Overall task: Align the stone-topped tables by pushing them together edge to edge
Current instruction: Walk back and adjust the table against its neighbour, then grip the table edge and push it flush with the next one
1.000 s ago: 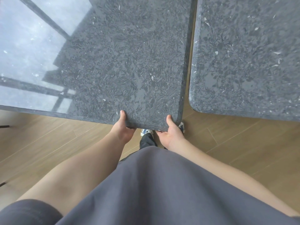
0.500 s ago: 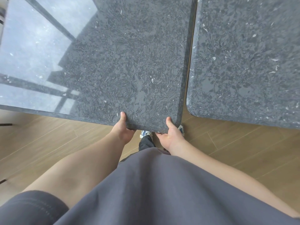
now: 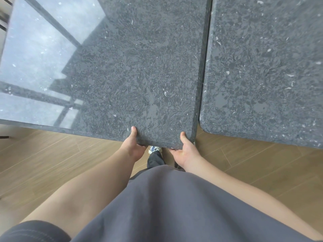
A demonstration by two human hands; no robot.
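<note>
Both hands clamp the near edge of the left table [image 3: 122,70], thumbs on top: left hand [image 3: 133,147], right hand [image 3: 185,151]. Its side runs just beside the right table [image 3: 262,67], a slim dark seam between. Danger: the right grip sits near that corner, so a hard shove could knock stone edges or leave the near edges staggered.

A single head-worn wide-angle view looks steeply down from above the person's torso, facing forward. It sits close over the near edge of the left stone-topped table [image 3: 132,70], with the right stone-topped table [image 3: 265,70] alongside and the wooden floor [image 3: 258,165] beneath.
</note>
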